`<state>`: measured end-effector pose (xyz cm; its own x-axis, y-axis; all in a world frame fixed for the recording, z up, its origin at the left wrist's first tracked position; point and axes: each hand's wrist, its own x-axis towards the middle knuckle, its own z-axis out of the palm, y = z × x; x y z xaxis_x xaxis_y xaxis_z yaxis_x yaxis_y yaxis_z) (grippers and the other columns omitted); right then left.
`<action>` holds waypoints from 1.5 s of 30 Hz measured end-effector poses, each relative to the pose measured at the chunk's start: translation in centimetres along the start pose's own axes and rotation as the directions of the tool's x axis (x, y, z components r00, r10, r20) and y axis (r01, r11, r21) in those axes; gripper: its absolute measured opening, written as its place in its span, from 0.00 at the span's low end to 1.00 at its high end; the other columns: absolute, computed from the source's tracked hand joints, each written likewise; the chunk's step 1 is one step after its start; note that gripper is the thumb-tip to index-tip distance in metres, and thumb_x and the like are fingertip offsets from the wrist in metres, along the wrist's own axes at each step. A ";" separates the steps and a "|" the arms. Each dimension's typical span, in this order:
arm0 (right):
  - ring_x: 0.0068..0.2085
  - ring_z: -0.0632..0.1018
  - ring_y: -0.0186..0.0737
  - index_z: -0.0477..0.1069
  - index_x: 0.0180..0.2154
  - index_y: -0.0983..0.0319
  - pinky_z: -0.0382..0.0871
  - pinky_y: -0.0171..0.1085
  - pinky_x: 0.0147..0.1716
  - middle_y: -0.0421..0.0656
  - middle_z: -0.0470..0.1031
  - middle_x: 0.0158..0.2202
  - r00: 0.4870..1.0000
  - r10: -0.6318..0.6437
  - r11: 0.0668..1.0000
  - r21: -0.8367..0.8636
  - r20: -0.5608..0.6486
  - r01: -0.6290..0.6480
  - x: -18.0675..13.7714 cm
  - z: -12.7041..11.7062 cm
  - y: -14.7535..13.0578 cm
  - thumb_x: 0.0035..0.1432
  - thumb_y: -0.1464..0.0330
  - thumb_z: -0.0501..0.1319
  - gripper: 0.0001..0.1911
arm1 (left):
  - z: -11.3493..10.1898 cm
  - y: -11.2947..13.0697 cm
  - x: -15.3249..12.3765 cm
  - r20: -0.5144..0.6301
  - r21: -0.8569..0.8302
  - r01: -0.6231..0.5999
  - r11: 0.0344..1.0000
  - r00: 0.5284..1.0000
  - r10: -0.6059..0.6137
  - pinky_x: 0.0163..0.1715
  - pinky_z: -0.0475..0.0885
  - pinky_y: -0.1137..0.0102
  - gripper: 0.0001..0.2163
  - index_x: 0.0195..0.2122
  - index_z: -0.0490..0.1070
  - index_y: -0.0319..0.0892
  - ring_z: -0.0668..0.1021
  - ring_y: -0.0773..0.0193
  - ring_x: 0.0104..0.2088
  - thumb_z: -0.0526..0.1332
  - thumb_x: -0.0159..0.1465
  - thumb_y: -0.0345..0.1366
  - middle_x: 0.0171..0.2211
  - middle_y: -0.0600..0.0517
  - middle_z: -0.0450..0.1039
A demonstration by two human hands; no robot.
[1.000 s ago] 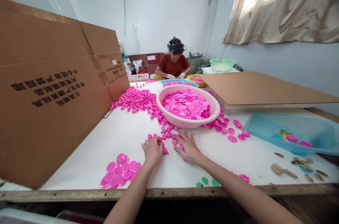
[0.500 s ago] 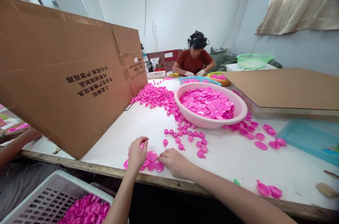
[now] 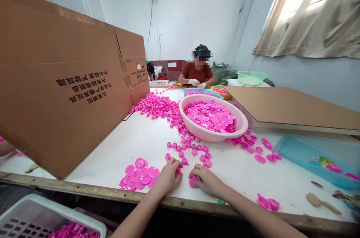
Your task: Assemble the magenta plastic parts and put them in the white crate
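My left hand point(image 3: 168, 175) is closed on a small pink knob-shaped piece at the near edge of the white table point(image 3: 135, 144). Beside it, my right hand point(image 3: 206, 181) pinches a flat pink disc point(image 3: 193, 182) against the table top. A pile of flat pink discs point(image 3: 140, 178) lies just left of my left hand. Loose pink knobs point(image 3: 191, 149) are scattered just beyond both hands, in front of a pink basin point(image 3: 210, 118) filled with discs.
A big cardboard sheet point(image 3: 64, 80) stands along the left; another point(image 3: 287, 108) lies on the right. A blue tray point(image 3: 317, 161) sits at right, a white crate point(image 3: 42, 217) with pink parts is below left. Another person point(image 3: 197, 71) works at the far end.
Both hands have moved right, off the disc pile, to the loose knobs. My right hand now holds a disc and my left a knob. The camera has swung right.
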<state>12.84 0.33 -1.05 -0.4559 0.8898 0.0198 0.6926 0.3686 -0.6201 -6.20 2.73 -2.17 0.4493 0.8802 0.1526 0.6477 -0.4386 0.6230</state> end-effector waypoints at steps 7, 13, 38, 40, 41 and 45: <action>0.23 0.69 0.31 0.65 0.38 0.64 0.64 0.32 0.22 0.39 0.65 0.25 0.951 0.225 0.902 0.414 -0.211 -0.121 1.2 -0.5 1.7 0.50 0.67 0.56 0.12 | 0.2 -0.2 0.0 -0.054 -0.126 -0.032 0.992 0.998 0.025 0.34 0.62 0.72 0.09 0.31 0.62 0.42 0.68 0.67 0.33 0.54 0.48 0.24 0.30 0.54 0.65; 0.22 0.70 0.30 0.67 0.37 0.65 0.65 0.30 0.20 0.38 0.66 0.24 0.940 0.280 0.813 0.568 -0.196 -0.124 1.7 0.9 2.3 0.49 0.64 0.58 0.14 | 0.4 -0.1 -0.1 0.034 -0.237 0.013 0.971 0.999 -0.005 0.30 0.64 0.74 0.09 0.33 0.62 0.42 0.69 0.70 0.29 0.56 0.50 0.28 0.30 0.55 0.67; 0.19 0.75 0.35 0.55 0.28 0.62 0.69 0.30 0.17 0.35 0.69 0.16 0.889 0.377 0.532 0.724 0.262 -0.439 4.7 3.5 0.2 0.47 0.73 0.59 0.11 | 1.0 1.8 4.0 -0.137 0.113 0.220 0.969 0.969 -0.204 0.39 0.61 0.65 0.08 0.39 0.61 0.40 0.68 0.60 0.39 0.48 0.60 0.35 0.36 0.48 0.66; 0.21 0.76 0.35 0.55 0.28 0.63 0.70 0.30 0.20 0.35 0.69 0.17 0.879 0.367 0.483 0.746 0.303 -0.459 4.7 3.2 0.4 0.47 0.75 0.58 0.10 | 1.6 2.3 4.6 -0.193 0.247 0.225 0.943 0.965 -0.179 0.41 0.58 0.64 0.08 0.38 0.62 0.42 0.65 0.57 0.43 0.49 0.58 0.32 0.40 0.47 0.63; 0.22 0.76 0.35 0.55 0.28 0.63 0.71 0.30 0.21 0.35 0.70 0.17 0.876 0.354 0.464 0.751 0.329 -0.470 4.7 3.1 0.5 0.47 0.76 0.58 0.10 | 1.8 2.3 4.6 -0.193 0.278 0.227 0.933 0.965 -0.177 0.40 0.58 0.63 0.08 0.39 0.62 0.42 0.64 0.57 0.42 0.49 0.58 0.31 0.40 0.47 0.62; 0.20 0.76 0.34 0.56 0.28 0.63 0.71 0.29 0.20 0.36 0.70 0.16 0.849 0.292 0.491 0.693 0.440 -0.528 5.2 2.3 1.1 0.47 0.75 0.58 0.09 | 2.4 1.4 4.3 -0.174 0.277 0.250 0.928 0.963 -0.207 0.38 0.57 0.64 0.09 0.39 0.62 0.44 0.63 0.58 0.39 0.48 0.58 0.33 0.39 0.48 0.61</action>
<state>9.94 4.75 -3.38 -0.4310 0.7446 -0.5097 0.1939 -0.4752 -0.8582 -1.89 5.45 -2.46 0.1910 0.9698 0.1517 0.8837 -0.2372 0.4034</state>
